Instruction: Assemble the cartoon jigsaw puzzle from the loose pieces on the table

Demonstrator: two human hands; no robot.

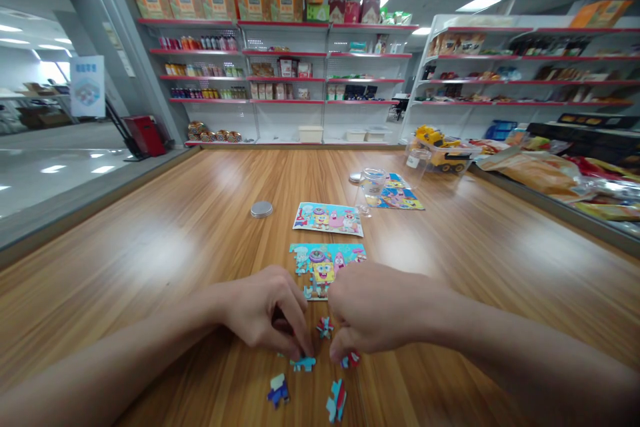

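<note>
My left hand [270,310] is closed in a pinch, thumb and fingertips on a light-blue puzzle piece [303,364] at the table surface. With curled fingers, my right hand [363,307] covers the lower right of a partly assembled cartoon jigsaw puzzle [323,272]; its fingertips are hidden. A red and blue puzzle piece [353,359] lies by the right thumb. Between my hands rests a small red, white and blue piece [325,327]. Nearer to me are a dark-blue and cream piece [278,390] and a light-blue and red one [337,401].
Beyond the puzzle lies a matching picture card [329,219]. Around it are a round metal lid [261,209], a clear jar [373,181] and another cartoon puzzle [399,196]. A clear tub with a yellow toy truck [443,150] stands far right, near packaged goods [537,170].
</note>
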